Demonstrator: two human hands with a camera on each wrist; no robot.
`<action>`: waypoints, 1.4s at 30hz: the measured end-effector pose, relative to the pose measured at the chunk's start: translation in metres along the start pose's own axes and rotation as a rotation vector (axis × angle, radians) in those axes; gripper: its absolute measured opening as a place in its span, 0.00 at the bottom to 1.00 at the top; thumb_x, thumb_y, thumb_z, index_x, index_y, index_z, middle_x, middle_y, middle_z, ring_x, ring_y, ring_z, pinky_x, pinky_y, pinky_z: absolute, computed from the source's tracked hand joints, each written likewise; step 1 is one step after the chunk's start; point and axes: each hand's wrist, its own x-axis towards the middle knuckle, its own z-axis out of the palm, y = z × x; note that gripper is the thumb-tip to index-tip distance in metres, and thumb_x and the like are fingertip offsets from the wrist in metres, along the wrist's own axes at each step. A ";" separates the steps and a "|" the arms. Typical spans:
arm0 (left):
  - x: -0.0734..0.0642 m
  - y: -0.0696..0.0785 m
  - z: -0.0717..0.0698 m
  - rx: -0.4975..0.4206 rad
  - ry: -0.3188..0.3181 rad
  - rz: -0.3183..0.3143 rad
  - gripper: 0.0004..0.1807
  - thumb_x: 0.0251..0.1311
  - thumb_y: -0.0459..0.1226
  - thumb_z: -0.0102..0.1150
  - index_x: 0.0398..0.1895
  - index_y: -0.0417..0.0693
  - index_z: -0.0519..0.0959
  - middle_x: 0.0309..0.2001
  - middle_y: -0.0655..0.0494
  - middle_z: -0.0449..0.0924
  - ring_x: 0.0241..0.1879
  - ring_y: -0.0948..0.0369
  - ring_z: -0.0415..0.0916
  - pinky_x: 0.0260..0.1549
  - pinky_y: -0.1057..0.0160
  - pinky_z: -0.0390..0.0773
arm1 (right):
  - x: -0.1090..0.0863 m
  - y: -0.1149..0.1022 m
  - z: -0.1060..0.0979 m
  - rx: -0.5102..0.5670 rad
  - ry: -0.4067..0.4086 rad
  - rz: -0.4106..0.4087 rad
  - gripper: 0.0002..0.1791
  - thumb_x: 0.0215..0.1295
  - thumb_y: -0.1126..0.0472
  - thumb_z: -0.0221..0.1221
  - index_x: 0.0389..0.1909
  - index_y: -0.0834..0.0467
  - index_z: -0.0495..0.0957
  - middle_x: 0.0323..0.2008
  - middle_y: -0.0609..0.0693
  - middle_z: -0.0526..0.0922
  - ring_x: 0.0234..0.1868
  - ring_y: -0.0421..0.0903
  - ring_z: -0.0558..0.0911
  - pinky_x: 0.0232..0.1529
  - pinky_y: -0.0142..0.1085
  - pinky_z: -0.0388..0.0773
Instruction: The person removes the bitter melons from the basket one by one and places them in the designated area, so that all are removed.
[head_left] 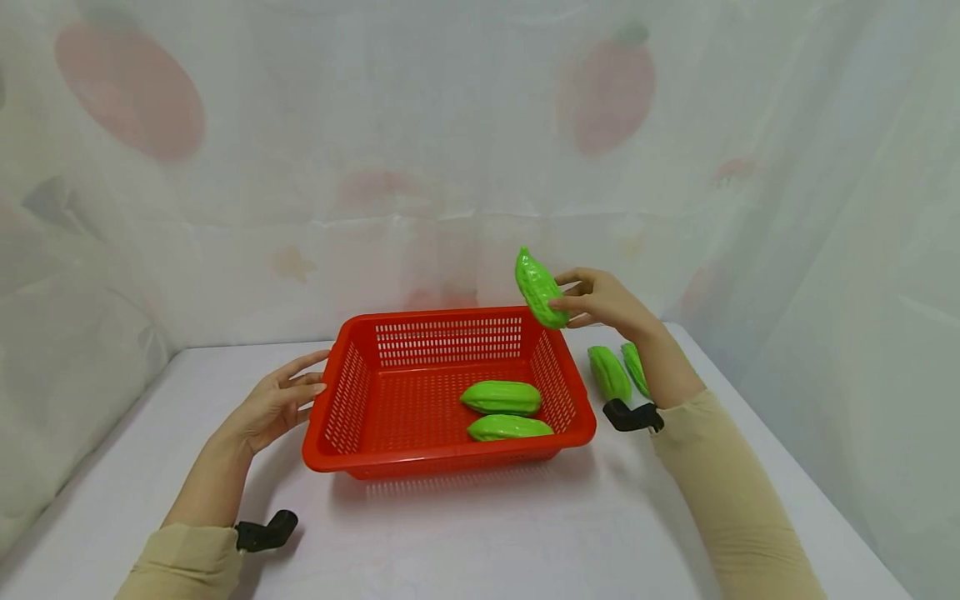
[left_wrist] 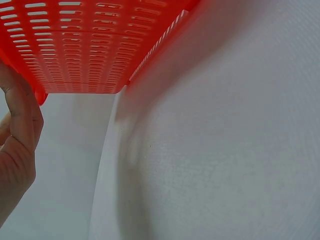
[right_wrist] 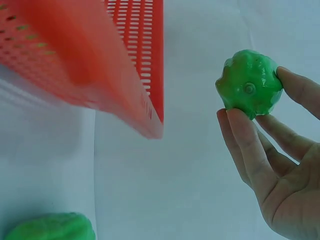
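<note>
- Green, glossy and ridged, the held gourd (head_left: 538,287) is pinched between thumb and fingers of the right hand (head_left: 603,298), just right of centre in the head view; the grip is on its lower part, and the tip stands free
- Its long axis slants from upper left to lower right there, while the right wrist view shows it nearly end-on, apart from the red plastic basket (head_left: 450,457)
- The relation that counts most, I judge: the basket's opening lies down and to the left of the right hand's fingers, with the held gourd raised by the far right corner, so the right hand is plainly the nearer one to that side
- The left hand (head_left: 277,406) holds no gourd; its fingers, loosely extended, seem to touch the basket's left rim, though I cannot tell how firmly
- Inside the basket, at its right side, the rear gourd (head_left: 502,397) and the front gourd (head_left: 512,428) lie with long axes running across the frame, at an angle to the held one
- Outside, right of the basket and partly behind the right forearm, two more gourds (head_left: 610,373) lie on the white desk (head_left: 450,542)
- A pale printed curtain (head_left: 450,125) fills the upper frame
</note>
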 end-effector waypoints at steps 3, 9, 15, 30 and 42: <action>0.000 -0.001 0.001 0.001 0.001 0.001 0.29 0.72 0.30 0.45 0.74 0.50 0.55 0.46 0.64 0.85 0.42 0.67 0.85 0.43 0.65 0.85 | -0.007 0.002 -0.005 0.001 0.011 0.006 0.31 0.67 0.53 0.61 0.68 0.59 0.66 0.58 0.64 0.77 0.48 0.47 0.83 0.49 0.45 0.85; 0.000 -0.001 0.001 0.004 0.005 -0.001 0.30 0.72 0.30 0.46 0.75 0.50 0.55 0.46 0.64 0.85 0.43 0.67 0.85 0.44 0.65 0.85 | -0.024 0.008 -0.015 -0.001 0.025 0.023 0.32 0.68 0.54 0.60 0.69 0.60 0.64 0.58 0.64 0.75 0.46 0.43 0.83 0.50 0.47 0.85; -0.001 0.000 0.000 0.012 0.014 -0.005 0.30 0.72 0.30 0.45 0.75 0.50 0.54 0.46 0.64 0.85 0.43 0.67 0.85 0.44 0.65 0.85 | -0.040 0.012 -0.020 -0.005 0.027 0.026 0.33 0.68 0.54 0.60 0.70 0.61 0.63 0.57 0.65 0.75 0.42 0.40 0.84 0.50 0.45 0.85; -0.002 -0.001 0.001 -0.010 0.002 0.008 0.30 0.72 0.29 0.45 0.75 0.50 0.54 0.46 0.64 0.85 0.43 0.67 0.85 0.43 0.65 0.85 | -0.066 0.033 -0.030 -0.019 -0.029 0.039 0.32 0.67 0.55 0.60 0.69 0.59 0.63 0.61 0.66 0.70 0.43 0.43 0.84 0.46 0.45 0.86; -0.002 -0.002 0.000 -0.024 -0.011 0.016 0.29 0.73 0.29 0.44 0.75 0.50 0.55 0.46 0.63 0.85 0.43 0.66 0.85 0.43 0.65 0.85 | -0.080 0.055 -0.040 -0.020 -0.162 0.166 0.38 0.65 0.57 0.62 0.72 0.58 0.57 0.57 0.65 0.68 0.45 0.49 0.83 0.48 0.47 0.86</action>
